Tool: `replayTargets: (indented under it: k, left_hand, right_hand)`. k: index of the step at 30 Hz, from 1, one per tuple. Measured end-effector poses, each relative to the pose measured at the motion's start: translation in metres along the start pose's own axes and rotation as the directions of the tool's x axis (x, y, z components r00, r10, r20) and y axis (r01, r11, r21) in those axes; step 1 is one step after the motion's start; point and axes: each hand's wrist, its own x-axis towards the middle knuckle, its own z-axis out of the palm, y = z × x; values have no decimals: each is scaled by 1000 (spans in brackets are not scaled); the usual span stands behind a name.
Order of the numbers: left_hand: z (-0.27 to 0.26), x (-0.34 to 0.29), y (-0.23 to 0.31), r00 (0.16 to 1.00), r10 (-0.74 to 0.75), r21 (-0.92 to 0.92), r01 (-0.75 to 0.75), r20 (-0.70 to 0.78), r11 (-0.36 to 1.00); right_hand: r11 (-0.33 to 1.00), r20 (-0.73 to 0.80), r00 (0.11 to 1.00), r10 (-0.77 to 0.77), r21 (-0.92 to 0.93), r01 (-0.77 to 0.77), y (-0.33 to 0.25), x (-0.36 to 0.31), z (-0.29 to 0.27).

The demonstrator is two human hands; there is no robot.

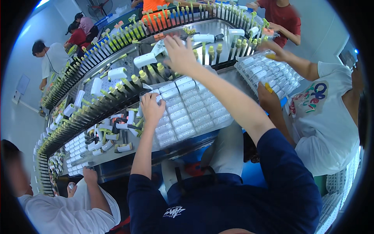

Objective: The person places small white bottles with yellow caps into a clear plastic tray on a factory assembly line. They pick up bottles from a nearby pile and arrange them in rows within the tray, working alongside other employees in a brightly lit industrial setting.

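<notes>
The left hand (152, 108), fingers half-curled, rests at the far-left corner of the clear blister tray (210, 118), over its white plastic housings (169, 93); whether it grips one cannot be told. The right hand (181, 56), loosely spread and blurred, reaches over the far line beside a white handheld unit (145, 59); its hold is unclear too. The step looks like moving units between line and tray, so the next move probably calls for a secure grasp. Lettering marks the navy shirt (230, 202) and right-hand co-worker's white T-shirt (331, 128); no housing label is legible.
</notes>
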Motion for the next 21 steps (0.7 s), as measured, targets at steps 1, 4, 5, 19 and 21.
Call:
replayTargets:
  k: [1, 4, 5, 19, 21]
  left_hand:
    - [-4, -5, -6, 1000, -6, 18, 6, -2, 1000]
    - [-8, -5, -4, 1000, -14, 29, 14, -7, 999]
    - [-9, -2, 0, 999, 32, 11, -32, -21, 999]
    - [-10, -2, 9, 994, 98, -19, -99, -48, 995]
    - [-10, -1, 8, 995, 95, -4, -95, -40, 995]
  right_hand:
    - [987, -150, 987, -50, 144, 72, -12, -15, -3]
    - [948, -247, 969, -4, 309, 83, -15, -73, -13]
    - [937, -202, 978, 59, 349, 16, -9, -94, -9]
    - [941, 182, 983, -14, 335, -48, 11, -153, 36]
    - [947, 270, 963, 2, 308, -88, 12, -146, 42]
